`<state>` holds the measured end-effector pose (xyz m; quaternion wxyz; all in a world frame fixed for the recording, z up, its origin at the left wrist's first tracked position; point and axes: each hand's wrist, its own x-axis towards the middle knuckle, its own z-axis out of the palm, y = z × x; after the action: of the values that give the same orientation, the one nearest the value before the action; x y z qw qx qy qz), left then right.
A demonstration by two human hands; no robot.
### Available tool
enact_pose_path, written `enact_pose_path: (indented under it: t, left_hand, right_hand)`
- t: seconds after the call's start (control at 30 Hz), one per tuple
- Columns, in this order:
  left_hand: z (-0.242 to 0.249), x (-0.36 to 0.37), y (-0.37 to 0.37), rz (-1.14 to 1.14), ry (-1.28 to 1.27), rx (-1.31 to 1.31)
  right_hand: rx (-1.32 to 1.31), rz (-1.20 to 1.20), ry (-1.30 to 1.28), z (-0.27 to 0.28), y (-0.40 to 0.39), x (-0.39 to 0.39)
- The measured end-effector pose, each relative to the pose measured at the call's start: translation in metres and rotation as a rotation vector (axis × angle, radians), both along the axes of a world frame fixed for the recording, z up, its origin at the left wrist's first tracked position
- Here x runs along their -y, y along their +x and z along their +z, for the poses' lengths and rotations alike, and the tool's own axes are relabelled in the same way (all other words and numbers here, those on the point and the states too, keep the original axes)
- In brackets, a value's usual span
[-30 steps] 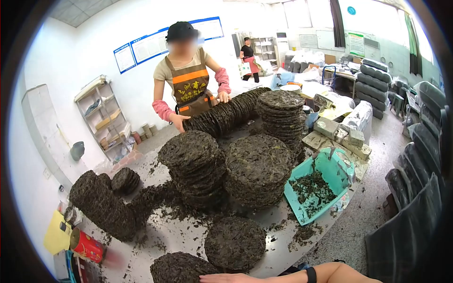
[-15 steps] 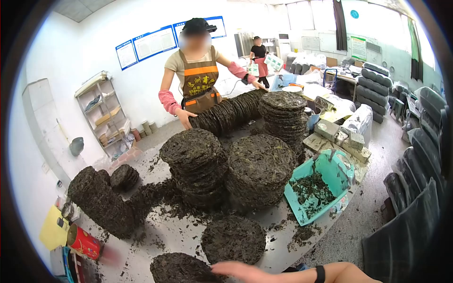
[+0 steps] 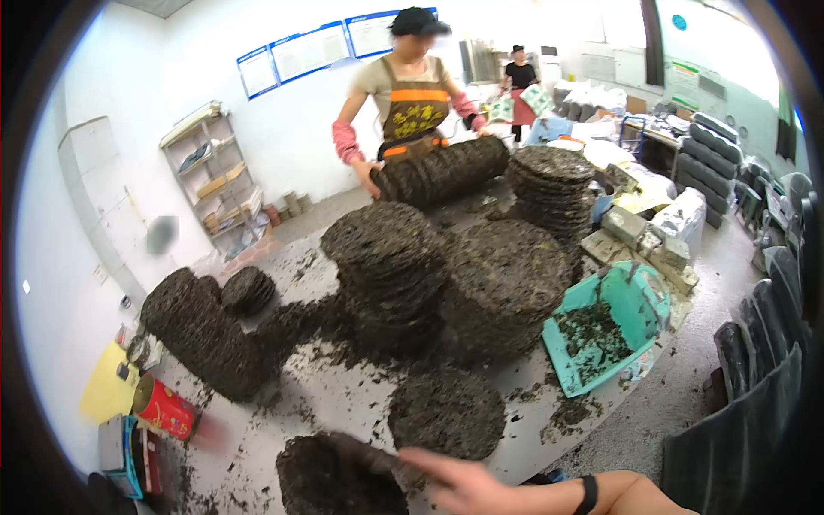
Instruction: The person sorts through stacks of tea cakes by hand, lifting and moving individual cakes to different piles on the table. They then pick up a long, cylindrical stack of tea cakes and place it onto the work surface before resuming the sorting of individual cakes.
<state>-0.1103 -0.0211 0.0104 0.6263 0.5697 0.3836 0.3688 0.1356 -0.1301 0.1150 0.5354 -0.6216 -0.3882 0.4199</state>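
My right hand (image 3: 453,477), with a black band at the wrist, reaches in from the lower right. Its fingertips meet the right edge of a dark, round, leafy cake (image 3: 313,481) that looks like pressed dried seaweed. A smeared flap of that cake is raised at the fingertips, and they appear to pinch it. Just beyond lies a second round cake (image 3: 448,414), flat on the table (image 3: 322,386). Farther back stand two tall piles of such cakes, a left pile (image 3: 386,257) and a right pile (image 3: 506,283). My left hand is out of view.
A turquoise basket (image 3: 566,365) with leafy scraps sits at the right. Toppled cakes (image 3: 202,335) and a red can (image 3: 163,408) are at the left. Across the table a person (image 3: 416,103) holds a long roll of cakes (image 3: 442,174); another person (image 3: 520,81) stands behind.
The view has shifted, moving the scene. My right hand's fingers now meet a raised, blurred flap of the near cake, which lay flatter before. The person opposite still holds the roll.
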Motion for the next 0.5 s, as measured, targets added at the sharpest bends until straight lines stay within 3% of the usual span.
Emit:
enact_pose_path:
  t: [0.03,0.07,0.13,0.2,0.27,0.33,0.4,0.47,0.5]
  left_hand:
    - [0.014,0.004,0.007,0.041,-0.038,0.002]
    - [0.022,0.008,0.008,0.082,-0.079,0.008]
    - [0.014,0.005,-0.001,0.146,-0.149,-0.095]
    - [0.012,0.004,-0.001,0.098,-0.169,-0.148]
    - [0.017,0.008,0.01,0.122,-0.205,-0.153]
    - [0.02,0.017,0.013,0.145,-0.242,-0.182]
    - [0.013,0.02,0.019,0.051,-0.286,-0.008]
    - [-0.001,0.025,0.018,0.06,-0.261,0.061]
    - [-0.01,0.025,0.014,0.004,-0.18,0.047]
  right_hand:
    - [0.205,-0.231,0.228,-0.018,0.004,-0.003]
    - [0.077,-0.336,0.098,-0.03,0.017,0.005]
    - [-0.012,-0.567,0.219,-0.057,0.039,0.006]
    - [0.604,-0.754,0.141,-0.069,0.054,0.014]
    - [0.644,-0.596,0.22,-0.064,0.047,0.022]
    - [0.561,-0.13,0.275,-0.045,0.028,0.018]
    - [0.504,0.153,0.372,-0.022,-0.001,0.001]
    - [0.553,0.211,0.453,-0.024,-0.021,-0.008]
    - [0.519,0.263,0.357,-0.025,-0.024,-0.016]
